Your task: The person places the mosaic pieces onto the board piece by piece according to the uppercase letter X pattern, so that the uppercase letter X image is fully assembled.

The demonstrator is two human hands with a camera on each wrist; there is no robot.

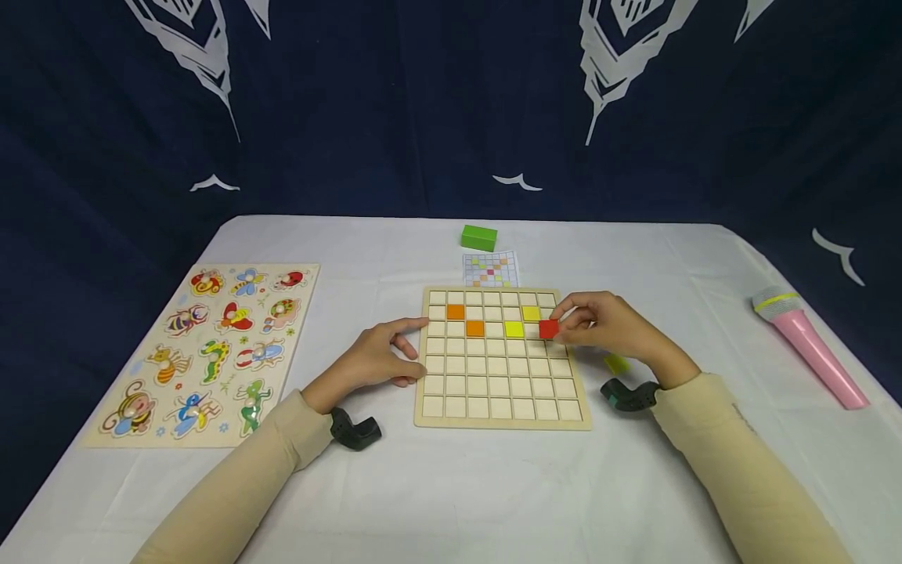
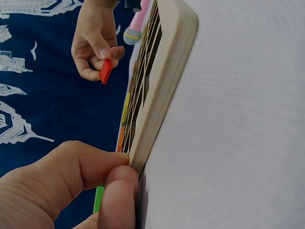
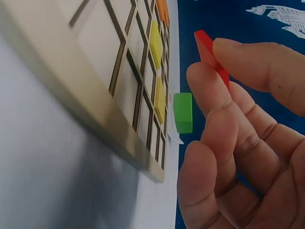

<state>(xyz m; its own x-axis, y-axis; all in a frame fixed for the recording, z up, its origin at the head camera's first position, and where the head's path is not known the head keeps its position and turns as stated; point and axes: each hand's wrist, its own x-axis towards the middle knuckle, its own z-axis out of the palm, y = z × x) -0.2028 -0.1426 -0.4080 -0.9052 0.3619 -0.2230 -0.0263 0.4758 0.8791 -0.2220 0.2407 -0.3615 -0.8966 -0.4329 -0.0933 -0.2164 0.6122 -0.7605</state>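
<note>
A wooden grid board [image 1: 502, 410] lies on the white table, with two orange tiles [image 1: 456, 312] and two yellow tiles [image 1: 514, 329] set in its upper rows. My right hand [image 1: 606, 325] pinches a red square tile [image 1: 548, 329] just above the board's right side; the same red tile [image 3: 209, 55] shows between thumb and fingers in the right wrist view, and again as the red tile [image 2: 106, 70] in the left wrist view. My left hand [image 1: 380, 356] rests at the board's left edge, its fingers [image 2: 119, 191] pressing the board's rim [image 2: 162, 90].
A colour pattern card [image 1: 491, 269] and a green block [image 1: 479, 237] lie behind the board. An animal peg puzzle [image 1: 204, 352] sits far left, a pink toy microphone [image 1: 810, 345] far right. A yellow-green piece [image 1: 616, 363] lies by my right wrist.
</note>
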